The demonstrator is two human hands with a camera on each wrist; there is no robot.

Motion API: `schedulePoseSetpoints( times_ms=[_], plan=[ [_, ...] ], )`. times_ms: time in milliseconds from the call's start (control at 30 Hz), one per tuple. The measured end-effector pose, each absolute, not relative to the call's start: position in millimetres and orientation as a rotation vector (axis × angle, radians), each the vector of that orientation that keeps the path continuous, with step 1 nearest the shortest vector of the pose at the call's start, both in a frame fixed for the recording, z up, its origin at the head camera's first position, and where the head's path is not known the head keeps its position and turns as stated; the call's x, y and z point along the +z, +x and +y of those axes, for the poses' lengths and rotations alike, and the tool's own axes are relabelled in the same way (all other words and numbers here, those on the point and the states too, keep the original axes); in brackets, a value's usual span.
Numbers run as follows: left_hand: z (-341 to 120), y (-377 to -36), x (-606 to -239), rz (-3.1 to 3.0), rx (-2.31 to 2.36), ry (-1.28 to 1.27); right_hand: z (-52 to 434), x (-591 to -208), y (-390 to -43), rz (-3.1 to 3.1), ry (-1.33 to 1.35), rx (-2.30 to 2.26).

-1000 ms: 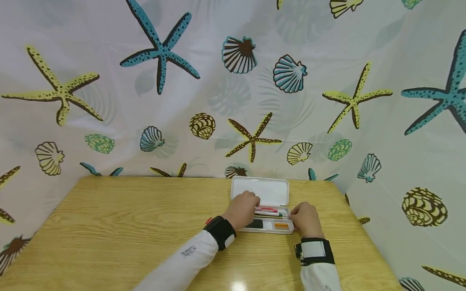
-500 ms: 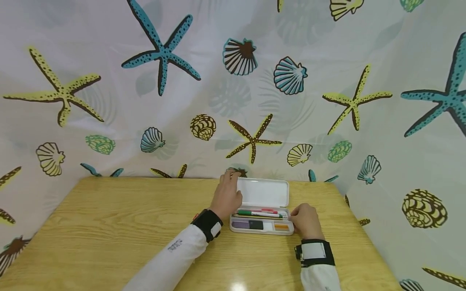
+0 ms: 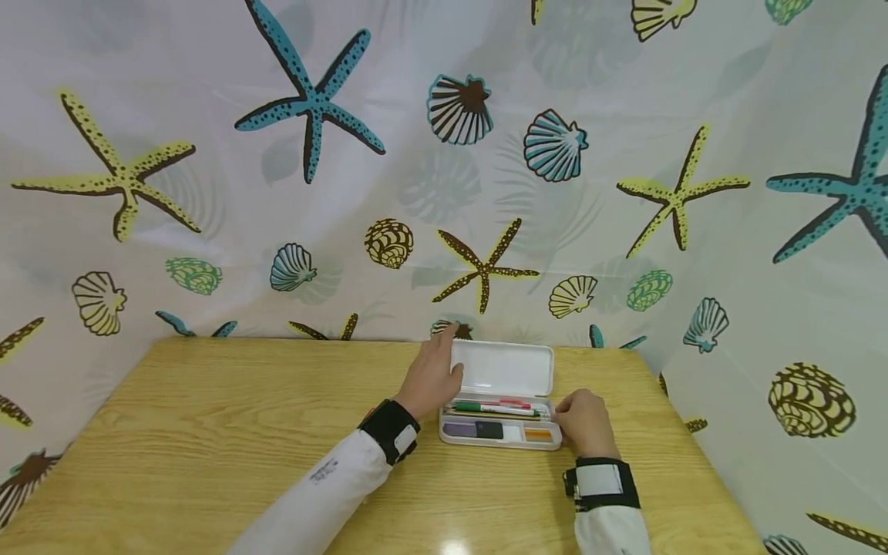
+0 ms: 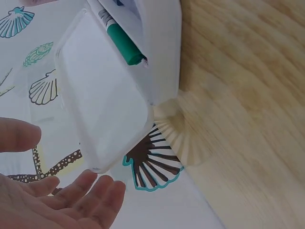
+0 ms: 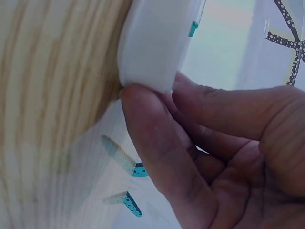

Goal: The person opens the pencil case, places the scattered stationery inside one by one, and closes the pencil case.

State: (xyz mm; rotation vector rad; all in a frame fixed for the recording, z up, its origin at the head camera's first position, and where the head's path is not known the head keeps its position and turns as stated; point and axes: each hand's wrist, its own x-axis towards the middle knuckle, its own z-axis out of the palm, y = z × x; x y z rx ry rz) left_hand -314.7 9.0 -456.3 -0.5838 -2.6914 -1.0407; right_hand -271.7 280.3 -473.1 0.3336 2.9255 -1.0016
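Observation:
A white pencil case (image 3: 501, 445) lies on the table with its lid (image 3: 502, 368) raised at the back. Inside are a white marker with a green end (image 3: 496, 408), a red-tipped pen, thin pencils, a purple and black block (image 3: 473, 429) and an orange piece (image 3: 537, 435). My left hand (image 3: 432, 378) is at the lid's left edge. In the left wrist view its relaxed fingers (image 4: 110, 195) reach the lid's corner; whether they touch is unclear. My right hand (image 3: 588, 424) pinches the case's right end between thumb and fingers, as the right wrist view shows.
The wooden table (image 3: 277, 432) extends left and in front of the case. A white curtain (image 3: 333, 185) with printed starfish and shells hangs right behind the table's back edge and along its sides.
My left hand has moved from over the case's left part to the left and back, beside the lid, uncovering the items inside. My right hand stays at the right end.

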Motion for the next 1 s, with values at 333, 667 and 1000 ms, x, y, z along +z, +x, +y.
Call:
schedulePoseSetpoints(
  times_ms=[333, 667, 1000],
  plan=[
    [2.5, -304.1, -440.9, -2.685, -1.03, -0.751, 280.2, -473.6, -270.7, 2.923, 0.352, -1.011],
    [0.3, -267.6, -440.5, -2.843, -0.651, -1.055, 285.1, -467.6, -268.5, 2.835, 0.296, -1.066],
    [0.3, -248.4, -454.6, -2.82, -0.474, -1.087, 297.6, -456.5, -266.3, 2.7, 0.208, -1.184]
  ],
)
